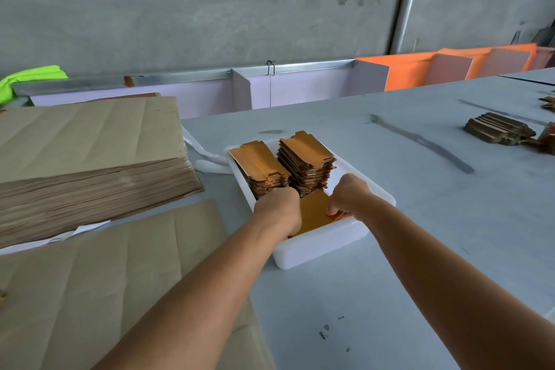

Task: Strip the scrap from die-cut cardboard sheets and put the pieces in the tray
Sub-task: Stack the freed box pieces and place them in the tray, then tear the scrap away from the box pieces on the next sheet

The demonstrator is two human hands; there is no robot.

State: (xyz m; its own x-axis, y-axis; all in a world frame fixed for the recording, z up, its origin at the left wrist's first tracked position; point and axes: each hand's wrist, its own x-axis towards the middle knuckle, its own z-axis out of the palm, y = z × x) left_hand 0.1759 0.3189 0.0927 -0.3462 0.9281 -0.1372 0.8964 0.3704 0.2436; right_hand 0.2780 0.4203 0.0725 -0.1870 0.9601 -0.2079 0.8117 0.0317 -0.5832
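A: Step in hand is judged to be placing. A bundle of orange die-cut pieces (315, 213) is held low inside the white tray (324, 245), at its near end. The left hand (277, 209) is curled over the bundle's left edge; the right hand (348, 197) is seen pinching its right edge, fingertips (333, 213) on the card.

B: Beyond the grip?

A: Two stacks of pieces (306, 164) stand just past the knuckles, side by side, filling the tray's far part. The left stack appears touched by the left hand; contact cannot be confirmed.

B: Next move?

A: Probably the bundle must be set flat in the free near part and both grips released, without the standing stacks being nudged. Squaring of edges may be needed.

B: Surface, room?

A: A grey table (420, 219), scuffed with dark streaks. Left of the grip, a thick pile of uncut sheets (90, 159); nearer the body, one flat sheet (120, 279). Far right of the grip, a loose heap of card (500, 129). Behind, a bare concrete wall (210, 9), with orange bins (420, 69) at the table's back edge.
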